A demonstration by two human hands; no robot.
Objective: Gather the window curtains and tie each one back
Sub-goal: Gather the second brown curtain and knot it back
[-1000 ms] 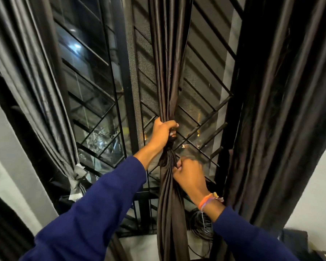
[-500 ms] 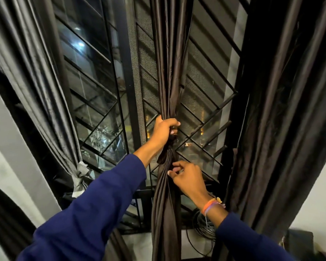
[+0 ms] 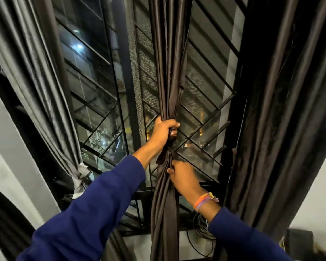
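Middle curtain (image 3: 167, 72) is the one in play, hanging straight down in front of the window grille (image 3: 211, 102), bunched into a tight rope of dark brown fabric. The left hand (image 3: 163, 131) is clamped in a full fist around the gather, fingers wrapped right over the front. Just below it the fabric looks cinched into a knot or wrap, though what is doing the binding I cannot tell. The right hand (image 3: 184, 177), with coloured bands at the wrist, sits on the curtain beneath that point, fingers curled and pinching at the folds, partly closed on cloth.

So this reads as the tying step on the centre panel, gather done, knot being dressed. Over on the left, the grey curtain (image 3: 36, 72) is already pulled aside and bound with a pale tie (image 3: 81, 176). The dark curtain on the right (image 3: 290, 110) hangs loose, no tie visible.

Next move, by my reading: keep the top fist firm, draw the lower folds snug, check it holds, then shift right.
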